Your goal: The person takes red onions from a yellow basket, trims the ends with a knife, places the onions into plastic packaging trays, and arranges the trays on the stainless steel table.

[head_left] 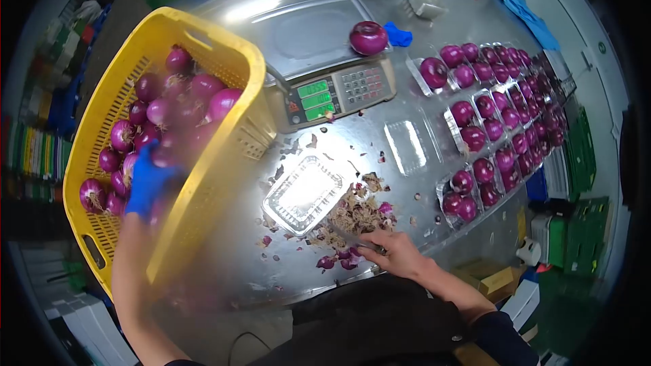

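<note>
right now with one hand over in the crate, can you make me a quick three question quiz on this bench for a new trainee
1. True or false: the right hand wears a blue glove.
2. Where is the left hand?
a) on the clear tray
b) inside the yellow crate
c) in the pile of peelings
3. Fill in: the scale's display is lit in ____.

Key:
1. False: it is bare and holds a knife; the blue glove is on the left.
2. b, among the red onions.
3. green
</note>
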